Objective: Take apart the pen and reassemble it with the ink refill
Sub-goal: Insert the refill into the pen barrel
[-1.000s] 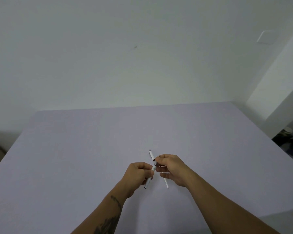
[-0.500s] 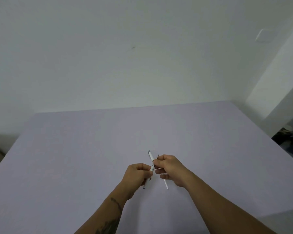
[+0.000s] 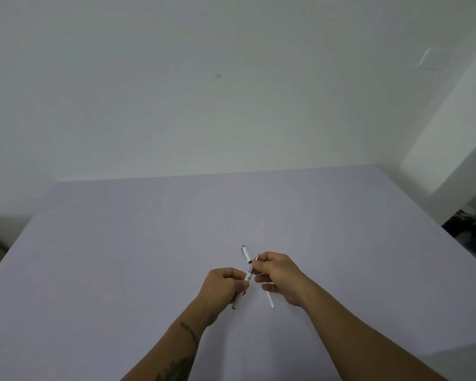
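Note:
My left hand [image 3: 223, 284] is closed around a white pen barrel [image 3: 238, 299], whose dark lower end sticks out below the fist. My right hand [image 3: 279, 276] holds a thin white ink refill [image 3: 270, 298]. The refill's tail points down toward me and its metal tip shows above the fingers. The right thumb and forefinger also pinch the barrel's upper end [image 3: 250, 272], so both hands meet there. A short white pen piece with dark ends [image 3: 246, 254] sits just beyond the hands, apparently lying on the table.
The hands work over a wide lavender table [image 3: 149, 243] that ends at a pale wall. Dark items sit on the floor [image 3: 467, 224] past the table's right edge.
Both hands stay together at the same spot. The right fingers have shifted slightly on the barrel's upper end. The short piece has not moved.

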A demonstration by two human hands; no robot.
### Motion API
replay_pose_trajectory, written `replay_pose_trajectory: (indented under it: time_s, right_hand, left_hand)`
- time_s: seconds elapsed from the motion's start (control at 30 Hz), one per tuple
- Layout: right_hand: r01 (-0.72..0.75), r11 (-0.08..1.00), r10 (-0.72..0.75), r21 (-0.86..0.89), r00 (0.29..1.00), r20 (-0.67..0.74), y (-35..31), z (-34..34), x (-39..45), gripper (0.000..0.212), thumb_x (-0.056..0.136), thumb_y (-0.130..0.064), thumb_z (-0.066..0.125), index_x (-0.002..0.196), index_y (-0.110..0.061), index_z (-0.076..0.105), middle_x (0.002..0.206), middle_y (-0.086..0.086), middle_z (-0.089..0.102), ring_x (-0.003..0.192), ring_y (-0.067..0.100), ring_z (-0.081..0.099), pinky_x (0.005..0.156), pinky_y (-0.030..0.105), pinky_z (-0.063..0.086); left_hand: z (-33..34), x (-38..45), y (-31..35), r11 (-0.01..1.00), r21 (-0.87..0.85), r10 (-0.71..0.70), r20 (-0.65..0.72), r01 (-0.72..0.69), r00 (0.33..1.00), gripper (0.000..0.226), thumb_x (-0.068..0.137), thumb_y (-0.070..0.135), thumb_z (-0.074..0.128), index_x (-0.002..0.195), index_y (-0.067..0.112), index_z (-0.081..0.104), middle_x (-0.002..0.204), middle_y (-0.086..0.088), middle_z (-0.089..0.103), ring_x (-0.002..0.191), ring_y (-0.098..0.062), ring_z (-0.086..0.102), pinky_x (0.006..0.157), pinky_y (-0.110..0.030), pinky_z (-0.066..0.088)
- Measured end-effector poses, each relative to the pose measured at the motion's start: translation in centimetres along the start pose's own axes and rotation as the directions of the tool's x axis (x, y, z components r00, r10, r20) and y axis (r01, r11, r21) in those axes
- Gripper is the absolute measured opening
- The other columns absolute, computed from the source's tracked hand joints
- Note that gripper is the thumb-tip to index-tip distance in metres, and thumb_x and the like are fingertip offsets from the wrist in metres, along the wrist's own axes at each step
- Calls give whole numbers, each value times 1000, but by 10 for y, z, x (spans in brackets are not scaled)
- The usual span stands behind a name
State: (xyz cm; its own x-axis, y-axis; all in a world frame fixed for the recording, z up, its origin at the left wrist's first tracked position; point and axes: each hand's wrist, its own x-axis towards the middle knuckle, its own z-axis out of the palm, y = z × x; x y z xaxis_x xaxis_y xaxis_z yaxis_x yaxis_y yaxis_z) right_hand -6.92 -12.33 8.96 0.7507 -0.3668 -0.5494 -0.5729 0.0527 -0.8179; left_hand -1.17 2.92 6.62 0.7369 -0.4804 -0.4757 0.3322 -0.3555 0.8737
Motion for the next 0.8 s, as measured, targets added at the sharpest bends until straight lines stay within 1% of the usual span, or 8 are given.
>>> replay_pose_trajectory:
  time_s: [0.17, 0.3, 0.37, 0.5, 0.57, 0.7, 0.8]
  right_hand:
    - [-10, 1000, 10, -15, 1000, 0, -1, -1, 2, 14, 96, -16, 60, 100, -16, 73, 99, 5, 75, 82, 16, 68, 66, 27, 52]
    - [-13, 1000, 13, 8, 1000, -3, 0, 0, 4, 13, 93, -21, 64, 99, -13, 74, 98, 5, 75, 81, 16, 68, 67, 28, 52]
    - [-6, 1000, 5, -9, 1000, -17, 0, 0, 6, 12, 93, -19, 66, 97, -12, 75, 97, 6, 75, 81, 16, 68, 66, 27, 52]
    - [10, 999, -10, -49, 1000, -11, -6, -5, 9, 15, 94, -11, 62, 96, -13, 77, 98, 7, 75, 86, 15, 69, 68, 26, 53]
    - [14, 999, -14, -42, 1000, 7, -9, -7, 9, 17, 95, -9, 60, 96, -12, 77, 98, 7, 75, 87, 15, 69, 70, 26, 54]
    - [14, 1000, -13, -26, 1000, 25, -10, -9, 9, 20, 97, -8, 56, 97, -12, 76, 96, 7, 74, 87, 15, 68, 75, 29, 55]
    - [20, 1000, -20, -11, 1000, 15, -10, -10, 10, 20, 96, -8, 57, 98, -13, 76, 95, 5, 74, 86, 14, 69, 76, 29, 55]
  left_hand:
    - [-1, 1, -1, 1000, 17, -20, 16, 20, 1000, 18, 84, 5, 65, 75, 17, 74, 80, -10, 70, 78, -25, 64, 75, -34, 57]
    - [-2, 2, 0, 999, 22, -35, 24, 35, 999, 17, 84, 4, 65, 76, 16, 74, 81, -11, 70, 79, -25, 63, 76, -34, 57]
    - [-2, 3, 1, 999, 26, -40, 31, 39, 999, 18, 85, 4, 64, 76, 17, 73, 81, -10, 69, 80, -25, 63, 76, -34, 56]
    - [-2, 3, 2, 999, 26, -41, 56, 39, 998, 14, 87, 6, 62, 85, 14, 74, 85, -11, 71, 83, -25, 65, 79, -34, 56]
    - [-3, 4, 4, 999, 19, -32, 68, 31, 997, 14, 87, 6, 62, 90, 13, 74, 88, -11, 71, 84, -24, 66, 77, -33, 56]
    - [-3, 6, 6, 999, 34, -8, 85, 5, 996, 17, 88, 8, 61, 86, 16, 75, 84, -11, 71, 80, -23, 64, 74, -34, 55]
    - [-3, 7, 7, 999, 46, -2, 97, -3, 995, 18, 89, 11, 60, 83, 18, 75, 81, -10, 70, 78, -23, 62, 68, -31, 54]
